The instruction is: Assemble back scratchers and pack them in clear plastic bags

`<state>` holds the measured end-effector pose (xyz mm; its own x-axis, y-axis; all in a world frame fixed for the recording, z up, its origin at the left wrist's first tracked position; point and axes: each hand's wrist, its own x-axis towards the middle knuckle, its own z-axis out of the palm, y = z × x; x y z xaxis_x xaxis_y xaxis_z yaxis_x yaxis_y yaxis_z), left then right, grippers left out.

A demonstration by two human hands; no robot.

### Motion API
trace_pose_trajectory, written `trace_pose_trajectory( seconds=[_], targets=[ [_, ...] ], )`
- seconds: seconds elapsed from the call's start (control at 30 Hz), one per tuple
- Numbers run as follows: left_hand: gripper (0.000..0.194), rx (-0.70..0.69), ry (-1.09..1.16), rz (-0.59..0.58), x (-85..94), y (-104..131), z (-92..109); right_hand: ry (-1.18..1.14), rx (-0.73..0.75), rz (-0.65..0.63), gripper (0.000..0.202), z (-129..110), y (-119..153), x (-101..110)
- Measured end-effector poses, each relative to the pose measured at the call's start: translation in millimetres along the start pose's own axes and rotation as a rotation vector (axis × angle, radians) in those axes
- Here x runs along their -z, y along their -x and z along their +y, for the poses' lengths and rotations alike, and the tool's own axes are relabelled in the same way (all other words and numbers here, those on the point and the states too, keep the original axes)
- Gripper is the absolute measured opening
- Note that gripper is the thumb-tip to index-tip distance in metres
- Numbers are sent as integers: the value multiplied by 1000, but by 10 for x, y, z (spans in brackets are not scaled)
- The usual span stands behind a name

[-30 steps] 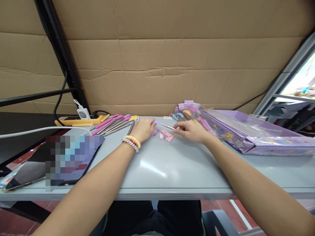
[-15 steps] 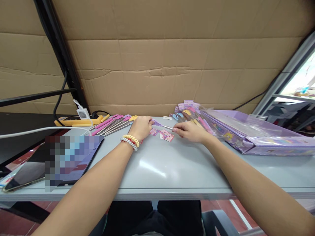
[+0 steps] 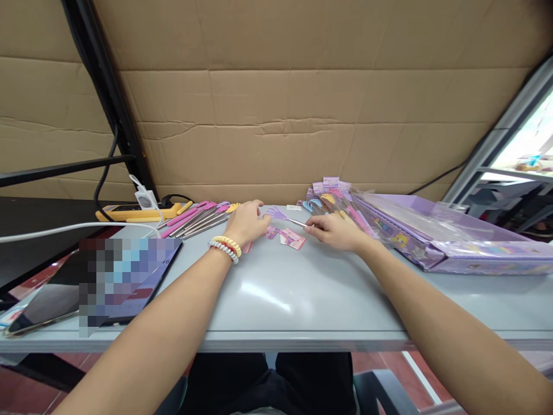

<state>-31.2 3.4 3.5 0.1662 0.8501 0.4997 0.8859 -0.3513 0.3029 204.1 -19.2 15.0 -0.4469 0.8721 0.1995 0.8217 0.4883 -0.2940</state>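
A back scratcher (image 3: 276, 213) with a purple hand-shaped head and a thin metal rod points leftward over the table. My right hand (image 3: 332, 230) pinches its rod at the other end. Just left of the purple head is my left hand (image 3: 247, 223), thumb and fingers apart, with nothing visible in it. Small printed pink and purple cards (image 3: 292, 238) lie beneath the scratcher, some partly covered by my left hand. A row of back scratchers (image 3: 203, 220) with metal rods and pink, purple and yellow parts lies left of that hand.
Plastic-wrapped, carded back scratchers (image 3: 339, 204) are piled by a purple display box (image 3: 432, 253) on the right. To the left are a tablet (image 3: 147, 288), a yellow power strip (image 3: 129, 214) and a white cable (image 3: 78, 229). Cardboard (image 3: 276, 132) walls the back.
My left hand has let go of the purple head and shifted slightly left, its fingers spreading. My right hand keeps hold of the rod, almost unmoved.
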Motion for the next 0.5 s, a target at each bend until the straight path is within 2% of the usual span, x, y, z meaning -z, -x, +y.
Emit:
trace_pose_trajectory(
  seconds=[0.13, 0.27, 0.5],
  targets=[
    [33, 204, -230, -8, 74, -19, -113, -22, -40, -13, 29, -5, 8, 14],
    [34, 372, -365, -131, 70, -26, -218, -41, -72, -44, 29, -38, 19, 30],
    [37, 395, -323, -195, 14, -43, -240, -46, -85, -50, 29, -36, 21, 30]
  ],
)
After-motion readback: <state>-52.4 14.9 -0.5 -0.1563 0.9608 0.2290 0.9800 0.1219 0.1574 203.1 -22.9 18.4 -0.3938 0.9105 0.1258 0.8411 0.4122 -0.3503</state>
